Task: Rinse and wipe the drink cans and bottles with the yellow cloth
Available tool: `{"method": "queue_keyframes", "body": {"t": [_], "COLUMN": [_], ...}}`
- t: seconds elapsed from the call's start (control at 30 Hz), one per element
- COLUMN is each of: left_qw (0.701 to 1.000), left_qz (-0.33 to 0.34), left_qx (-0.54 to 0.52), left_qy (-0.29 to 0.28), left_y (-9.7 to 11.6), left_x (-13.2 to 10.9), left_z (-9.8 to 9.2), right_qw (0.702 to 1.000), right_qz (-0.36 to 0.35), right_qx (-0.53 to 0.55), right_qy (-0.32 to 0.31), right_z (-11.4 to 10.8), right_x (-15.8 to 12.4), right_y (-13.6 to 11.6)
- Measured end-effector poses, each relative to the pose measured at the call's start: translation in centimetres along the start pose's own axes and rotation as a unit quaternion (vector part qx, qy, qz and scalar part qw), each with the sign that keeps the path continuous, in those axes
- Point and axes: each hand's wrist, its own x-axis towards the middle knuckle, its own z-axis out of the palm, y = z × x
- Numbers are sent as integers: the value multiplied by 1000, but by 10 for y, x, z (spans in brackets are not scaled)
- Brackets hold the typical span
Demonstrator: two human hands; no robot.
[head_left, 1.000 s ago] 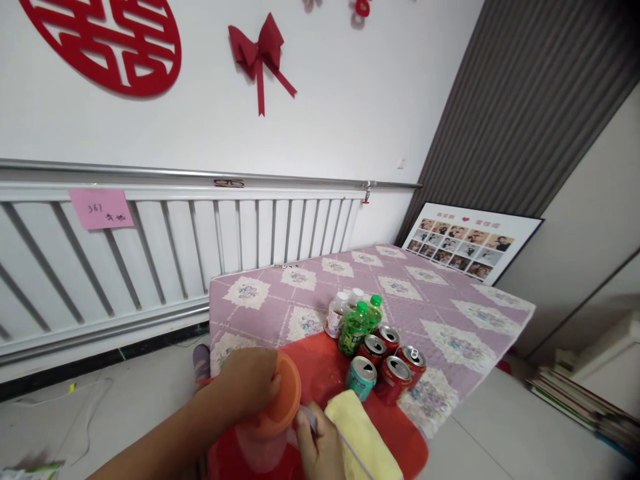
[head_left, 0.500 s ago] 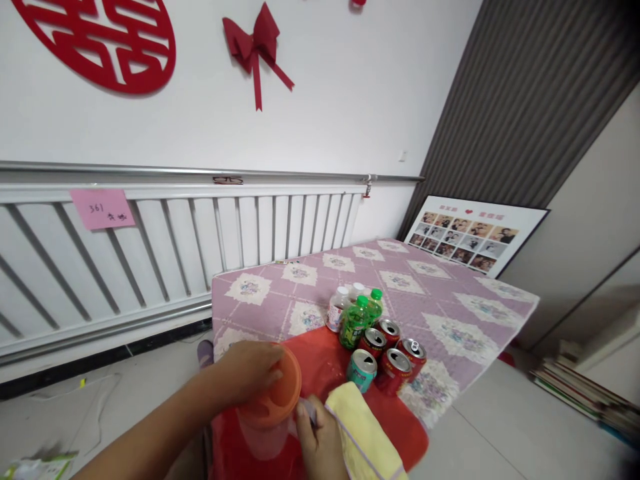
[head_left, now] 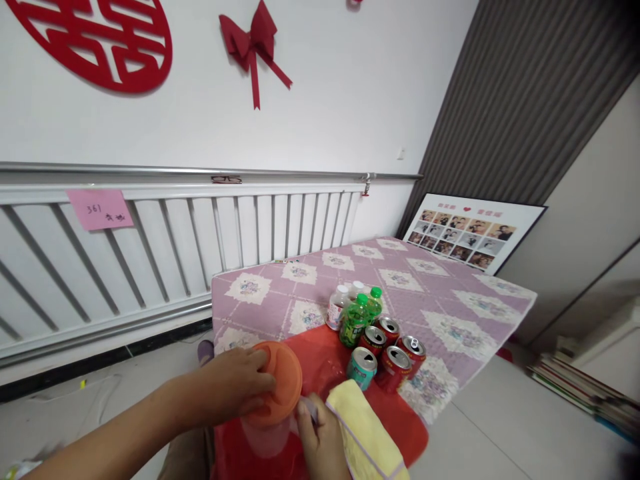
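Observation:
A clear plastic pitcher (head_left: 267,441) stands at the near edge, topped by an orange lid (head_left: 289,373). My left hand (head_left: 237,381) reaches over from the left, its fingers bent and closed on the raised grip in the middle of the lid. On the right side, my right hand (head_left: 323,437) is wrapped round the pitcher's handle (head_left: 307,407). A folded yellow cloth (head_left: 367,430) lies right beside that hand. Beyond it are a teal can (head_left: 362,368) and several red cans (head_left: 397,368), all upright.
Green-capped bottles (head_left: 355,321) and white-capped bottles (head_left: 337,307) stand behind the cans. A red mat (head_left: 320,357) lies on the flowered tablecloth (head_left: 400,280). A white radiator (head_left: 280,227) runs along the wall, and a photo board (head_left: 473,230) leans at the far right.
My left hand has shifted left and toward me over the lid, and its fingers now bend onto the lid's middle. My right hand keeps its hold on the handle.

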Motion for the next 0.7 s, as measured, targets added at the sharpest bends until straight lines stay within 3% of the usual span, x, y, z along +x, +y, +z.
{"method": "queue_keyframes", "body": {"t": [0.37,0.7], "left_qw": [998,998], "left_qz": [32,-4], "left_qx": [47,64], "left_qy": [14,5], "left_y": [-3,2], "left_x": [0,2], "left_z": [4,17], "right_qw": [1000,1000], "right_qz": [13,15], "right_qx": [-2,7], "right_qy": [-3,-3], "right_z": [-1,-2], "right_x": [-1,-1], "right_y": [-1,-6]}}
